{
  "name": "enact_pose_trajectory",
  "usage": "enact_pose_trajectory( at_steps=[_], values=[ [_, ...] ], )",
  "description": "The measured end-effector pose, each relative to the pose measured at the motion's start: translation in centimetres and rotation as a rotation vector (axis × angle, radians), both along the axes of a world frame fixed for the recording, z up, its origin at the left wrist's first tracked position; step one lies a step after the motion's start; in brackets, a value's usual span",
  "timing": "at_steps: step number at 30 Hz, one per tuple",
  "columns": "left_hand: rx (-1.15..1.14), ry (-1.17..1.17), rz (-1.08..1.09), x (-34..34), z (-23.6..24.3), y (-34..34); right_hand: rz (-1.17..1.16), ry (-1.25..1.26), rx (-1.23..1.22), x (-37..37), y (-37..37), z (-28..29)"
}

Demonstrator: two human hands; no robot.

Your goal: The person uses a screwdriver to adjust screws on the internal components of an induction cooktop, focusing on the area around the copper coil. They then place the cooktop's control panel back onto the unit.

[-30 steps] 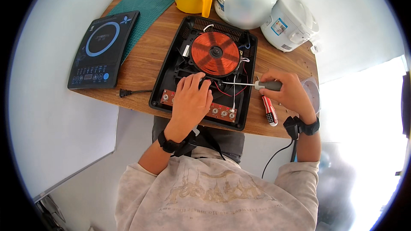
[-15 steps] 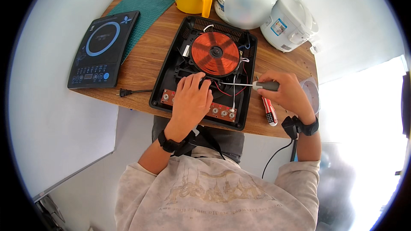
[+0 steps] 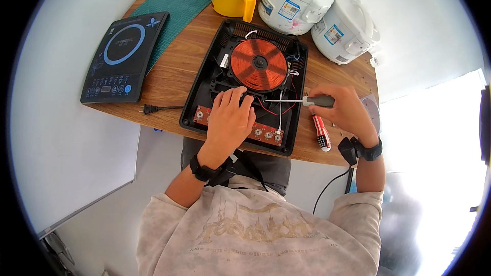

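My right hand [image 3: 338,108] grips a screwdriver [image 3: 319,101] with a grey-and-white handle. Its thin metal shaft lies nearly level and points left over the inside of an opened induction cooker [image 3: 299,117]. The shaft's tip is by a black inner frame, just below the round copper coil [image 3: 259,65]. Fingers slightly apart, my left hand [image 3: 230,120] rests on that frame and covers part of the brown button circuit board [image 3: 268,134]. What lies under its fingertips is hidden. Red and white wires run beside the shaft.
An induction cooktop panel [image 3: 123,53] lies at left, partly on a green cutting mat [image 3: 176,10]. A yellow pot [image 3: 230,2] and two white rice cookers [image 3: 289,7] stand behind. The power plug [image 3: 150,109] lies left; a red-and-white tool handle [image 3: 321,133] lies right.
The whole view shifts very slightly. Both hands and the screwdriver keep nearly the same place over the cooker.
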State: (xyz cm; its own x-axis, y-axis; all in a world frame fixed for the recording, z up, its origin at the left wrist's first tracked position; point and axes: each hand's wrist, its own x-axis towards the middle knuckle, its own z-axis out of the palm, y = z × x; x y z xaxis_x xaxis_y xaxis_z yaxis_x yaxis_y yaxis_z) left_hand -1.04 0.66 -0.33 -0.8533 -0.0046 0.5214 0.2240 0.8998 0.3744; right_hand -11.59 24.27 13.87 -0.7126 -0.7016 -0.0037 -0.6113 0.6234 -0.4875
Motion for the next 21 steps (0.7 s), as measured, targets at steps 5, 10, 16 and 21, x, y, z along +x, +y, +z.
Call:
enact_pose_trajectory(
  at_steps=[5,10,16,21],
  values=[
    [0.001,0.007,0.003,0.0,-0.1,-0.1,-0.001,0.088,0.094,-0.4,-0.2,0.2],
    [0.003,0.002,-0.001,0.0,0.0,0.0,0.179,0.223,0.040,-1.4,-0.4,0.2],
    [0.004,0.008,-0.005,0.0,-0.3,-0.1,0.333,0.313,0.032,-2.7,-0.5,0.3],
    [0.007,-0.001,-0.004,0.0,-0.3,-0.1,0.354,0.305,0.004,-2.9,-0.9,0.3]
  ],
)
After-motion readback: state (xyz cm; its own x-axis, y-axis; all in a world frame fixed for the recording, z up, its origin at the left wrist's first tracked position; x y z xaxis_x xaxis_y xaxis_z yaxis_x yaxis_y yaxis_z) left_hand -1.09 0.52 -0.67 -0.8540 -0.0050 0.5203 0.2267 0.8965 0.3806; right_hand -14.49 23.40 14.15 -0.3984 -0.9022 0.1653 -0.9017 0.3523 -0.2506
